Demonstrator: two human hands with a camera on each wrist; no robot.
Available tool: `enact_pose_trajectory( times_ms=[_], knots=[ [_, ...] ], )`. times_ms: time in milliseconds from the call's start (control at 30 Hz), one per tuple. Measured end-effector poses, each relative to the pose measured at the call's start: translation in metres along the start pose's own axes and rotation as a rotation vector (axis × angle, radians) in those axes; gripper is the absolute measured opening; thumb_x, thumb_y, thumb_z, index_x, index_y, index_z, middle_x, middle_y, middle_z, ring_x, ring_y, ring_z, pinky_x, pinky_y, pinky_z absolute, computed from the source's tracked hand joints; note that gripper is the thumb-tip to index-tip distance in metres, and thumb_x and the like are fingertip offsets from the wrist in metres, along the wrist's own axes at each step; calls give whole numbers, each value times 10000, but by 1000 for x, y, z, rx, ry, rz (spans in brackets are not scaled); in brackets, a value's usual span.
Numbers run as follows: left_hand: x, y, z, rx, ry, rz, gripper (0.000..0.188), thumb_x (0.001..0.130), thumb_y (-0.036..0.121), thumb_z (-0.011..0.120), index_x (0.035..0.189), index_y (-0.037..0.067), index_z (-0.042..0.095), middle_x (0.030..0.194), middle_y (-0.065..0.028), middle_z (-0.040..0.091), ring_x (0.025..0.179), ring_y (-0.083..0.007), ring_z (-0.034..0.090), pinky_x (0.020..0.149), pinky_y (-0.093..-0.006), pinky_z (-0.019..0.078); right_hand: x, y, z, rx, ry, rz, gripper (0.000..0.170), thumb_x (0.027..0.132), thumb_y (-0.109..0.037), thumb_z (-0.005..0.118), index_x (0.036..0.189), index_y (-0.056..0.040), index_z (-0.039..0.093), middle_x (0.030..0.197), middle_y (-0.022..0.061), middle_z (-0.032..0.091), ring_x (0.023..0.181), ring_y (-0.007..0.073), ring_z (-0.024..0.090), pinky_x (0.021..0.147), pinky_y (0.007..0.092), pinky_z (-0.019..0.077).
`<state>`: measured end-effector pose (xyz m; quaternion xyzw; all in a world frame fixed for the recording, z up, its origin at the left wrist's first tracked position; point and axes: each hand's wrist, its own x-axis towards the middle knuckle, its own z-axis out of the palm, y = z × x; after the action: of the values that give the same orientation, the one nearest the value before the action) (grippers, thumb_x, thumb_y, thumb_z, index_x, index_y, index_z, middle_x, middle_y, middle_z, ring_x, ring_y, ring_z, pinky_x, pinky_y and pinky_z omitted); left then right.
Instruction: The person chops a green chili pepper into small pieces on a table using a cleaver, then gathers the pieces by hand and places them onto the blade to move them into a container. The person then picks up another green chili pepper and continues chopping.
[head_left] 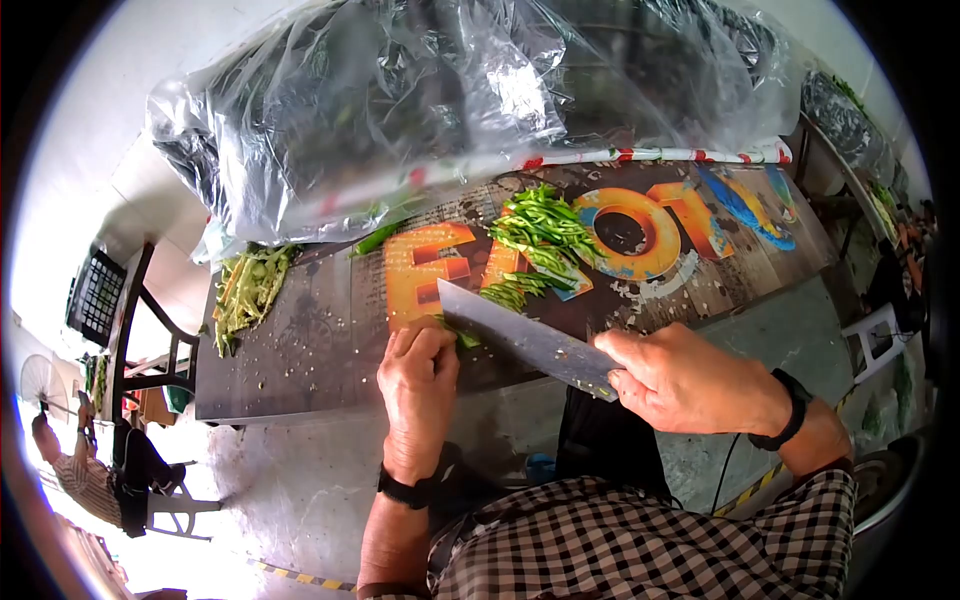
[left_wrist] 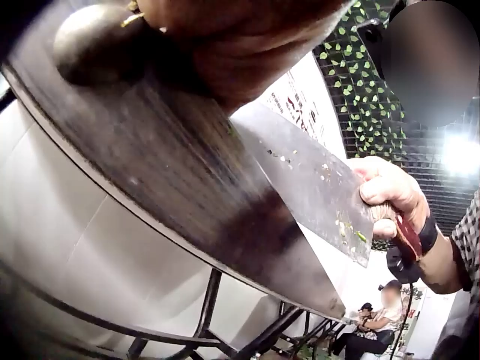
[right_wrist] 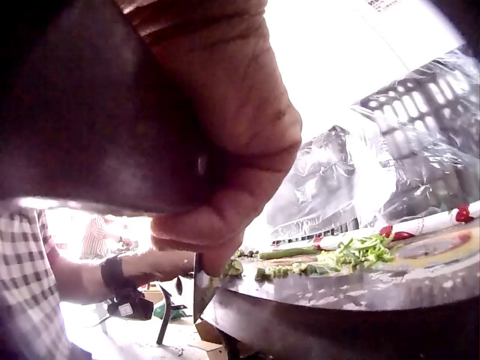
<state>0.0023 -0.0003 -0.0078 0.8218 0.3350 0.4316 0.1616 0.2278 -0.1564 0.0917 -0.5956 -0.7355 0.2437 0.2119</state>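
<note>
My right hand (head_left: 690, 380) grips a broad-bladed cleaver (head_left: 535, 340) by its handle end, and small bits cling to the blade. Curled fingers of my left hand (head_left: 418, 380) hold a green pepper (head_left: 466, 340) against the table, close to the cleaver's far end. Most of that pepper is hidden by the fingers and the blade. Just beyond the blade lies a row of sliced green pepper (head_left: 515, 290), with a larger pile of green strips (head_left: 545, 225) behind it. In the left wrist view, the cleaver (left_wrist: 307, 180) slants down beside the table edge.
A whole green pepper (head_left: 378, 238) lies near the plastic sheet (head_left: 400, 110) that covers the back. Pale green scraps (head_left: 245, 295) are heaped at the left end of the patterned table (head_left: 290, 365). A seated person (head_left: 95, 480) is off to the left.
</note>
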Motion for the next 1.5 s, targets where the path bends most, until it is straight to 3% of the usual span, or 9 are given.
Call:
enact_pose_trajectory(
  times_ms=[100, 200, 400, 600, 900, 1000, 1200, 1300, 1500],
  knots=[
    [0, -1, 0, -5, 2, 27, 164, 726, -68, 687, 835, 43, 636, 910, -90, 659, 830, -312, 626, 734, -390, 513, 4, -10, -3, 14, -27, 14, 315, 897, -35, 580, 1184, 54, 485, 618, 213, 553, 575, 422, 590, 519, 479, 444],
    [0, -1, 0, -14, 11, 35, 170, 723, -61, 695, 846, 46, 646, 909, -90, 659, 836, -310, 626, 737, -392, 514, 9, -17, -5, 27, -35, 32, 193, 867, -37, 587, 919, 22, 410, 581, 220, 548, 592, 449, 583, 512, 513, 433],
    [2, 1, 0, 43, 18, 115, 160, 733, -47, 700, 858, 47, 665, 971, -92, 679, 889, -307, 641, 782, -390, 527, 11, -12, -1, -12, -1, 46, 242, 893, -23, 574, 1100, 61, 481, 581, 237, 541, 583, 455, 590, 519, 490, 444],
    [4, 4, 0, 91, 10, 118, 226, 747, -57, 673, 939, 60, 677, 1003, -97, 683, 913, -315, 643, 802, -396, 531, 10, -16, -6, -32, -7, 53, 244, 890, -20, 575, 1094, 72, 479, 587, 235, 545, 579, 450, 587, 511, 483, 443],
    [3, 3, -2, 91, -43, 173, 356, 688, -105, 619, 991, 69, 685, 1025, -98, 670, 924, -332, 634, 811, -408, 531, 6, -18, -7, -139, -26, 6, 227, 868, -14, 589, 1051, 41, 466, 616, 185, 561, 561, 391, 602, 494, 454, 457],
    [2, 0, -1, 99, -35, 181, 347, 693, -110, 614, 989, 59, 683, 1029, -106, 674, 928, -333, 637, 817, -413, 530, 5, -20, -2, -191, 52, -49, 151, 855, -26, 576, 899, 25, 441, 548, 191, 553, 509, 408, 585, 457, 478, 449],
    [2, 3, -3, 87, -32, 183, 314, 709, -105, 608, 973, 45, 684, 1047, -119, 684, 938, -341, 641, 825, -418, 531, 11, -17, 3, -246, 43, -78, 132, 864, -19, 562, 889, 34, 444, 517, 186, 538, 446, 383, 571, 401, 465, 420],
    [2, 3, -2, 97, -26, 187, 311, 710, -100, 608, 972, 47, 686, 1047, -118, 684, 937, -341, 641, 823, -417, 532, 15, -21, -2, -289, -81, -1, 225, 851, -17, 606, 1003, 27, 447, 669, 151, 577, 538, 355, 610, 451, 438, 458],
    [2, 3, -2, 81, -25, 166, 312, 711, -86, 614, 986, 41, 687, 1050, -117, 685, 942, -343, 642, 844, -420, 529, 32, -17, 2, -248, 30, -65, 127, 870, -22, 564, 842, 41, 458, 526, 207, 545, 477, 407, 579, 430, 490, 427]
  ],
)
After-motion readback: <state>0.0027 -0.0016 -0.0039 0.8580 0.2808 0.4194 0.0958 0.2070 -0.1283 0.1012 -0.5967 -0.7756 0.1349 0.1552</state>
